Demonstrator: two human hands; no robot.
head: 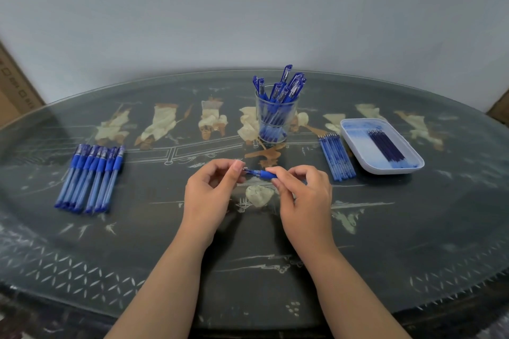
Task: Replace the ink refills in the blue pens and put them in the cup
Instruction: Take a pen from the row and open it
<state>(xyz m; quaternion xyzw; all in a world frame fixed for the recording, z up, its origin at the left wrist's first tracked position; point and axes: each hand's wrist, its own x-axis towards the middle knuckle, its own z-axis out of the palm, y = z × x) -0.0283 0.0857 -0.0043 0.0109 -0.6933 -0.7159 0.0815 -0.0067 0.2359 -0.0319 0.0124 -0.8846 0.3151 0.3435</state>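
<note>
Above the middle of the table my two hands hold one blue pen (261, 173) level. My right hand (303, 195) grips its blue rubber grip and barrel, most of which is hidden in the fist. My left hand (212, 190) pinches the pen's tip end between thumb and fingers. A clear cup (275, 118) at the back centre holds several capped blue pens. A row of several blue pens (91, 177) lies at the left. A bundle of refills (337, 157) lies right of centre.
A white tray (355, 129) at the right holds several dark refills (387, 146). The dark oval table (165, 256) has a glass top with pale inlaid figures. Cardboard boxes stand at the far left and far right edges.
</note>
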